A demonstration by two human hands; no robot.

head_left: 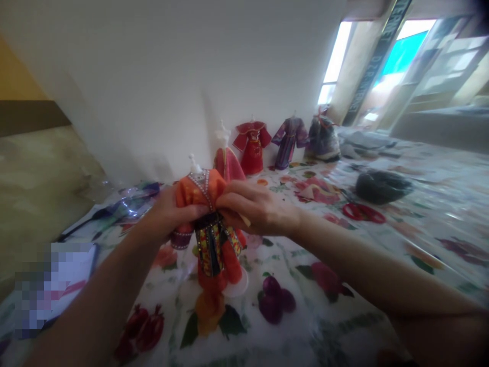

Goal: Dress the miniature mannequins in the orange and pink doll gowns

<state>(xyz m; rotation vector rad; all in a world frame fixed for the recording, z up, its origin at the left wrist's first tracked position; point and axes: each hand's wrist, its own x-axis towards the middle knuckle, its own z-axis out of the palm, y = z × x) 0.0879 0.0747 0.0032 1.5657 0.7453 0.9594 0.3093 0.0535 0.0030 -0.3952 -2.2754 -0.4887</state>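
Note:
An orange doll dress with a beaded neckline and a dark, patterned front panel hangs on a small white doll mannequin. The mannequin stands upright on a round white base. My left hand grips the dress at the waist on its left side, thumb across the front. At the other side, my right hand has its fingers pinched on the dress beside the waist. Whether the right fingertips also hold some small piece is hidden.
Behind stand a pink dress on a mannequin, a red dress and a purple robe, near a white wall. Red-handled scissors and a black bundle lie right. A phone-like object lies left on the fruit-patterned tablecloth.

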